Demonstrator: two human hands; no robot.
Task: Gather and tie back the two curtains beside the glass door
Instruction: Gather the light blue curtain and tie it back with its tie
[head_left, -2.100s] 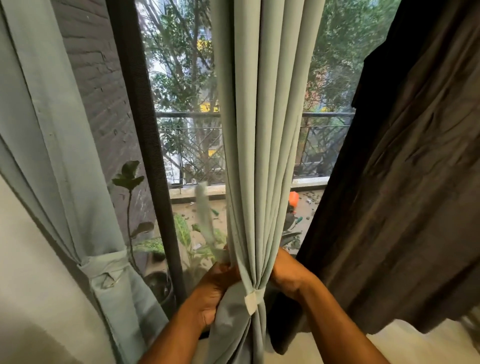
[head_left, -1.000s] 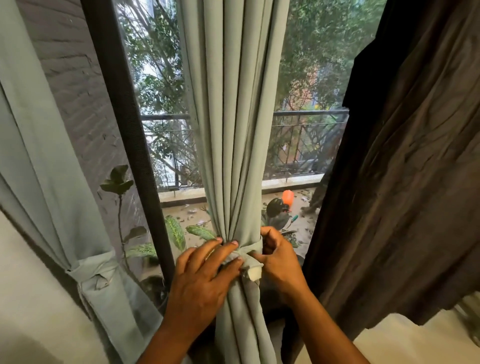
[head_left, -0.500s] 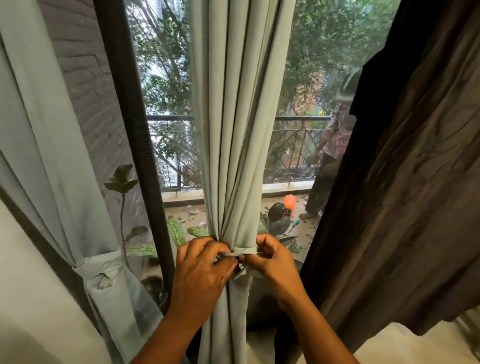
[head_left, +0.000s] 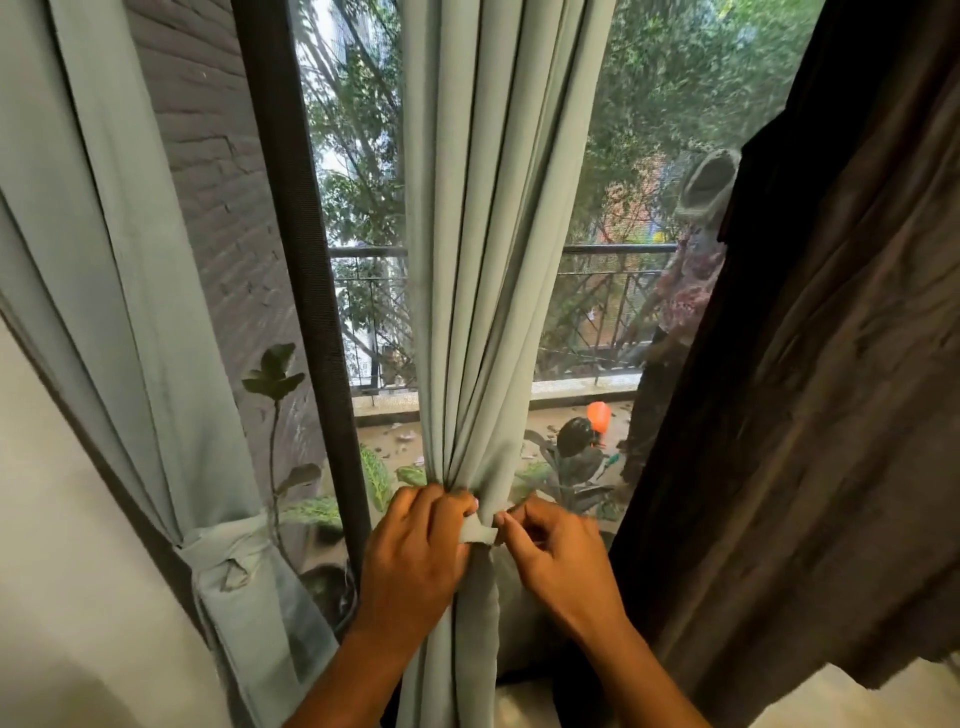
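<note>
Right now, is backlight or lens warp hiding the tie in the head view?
Head view: bright glass door backlights the middle curtain, yet the tie band between the left hand and right hand reads sharply; wide-angle bending bows the door frame.

The single head camera looks forward and down, close to the glass door.

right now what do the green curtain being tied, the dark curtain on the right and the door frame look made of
Middle green curtain: smooth matte woven cloth, hanging in even soft pleats; fibre unclear.
Dark brown curtain: thinner, crinkled fabric with a faint sheen along its creases.
Door frame: dark, matte, straight-edged, probably painted metal, though wood is possible.
</note>
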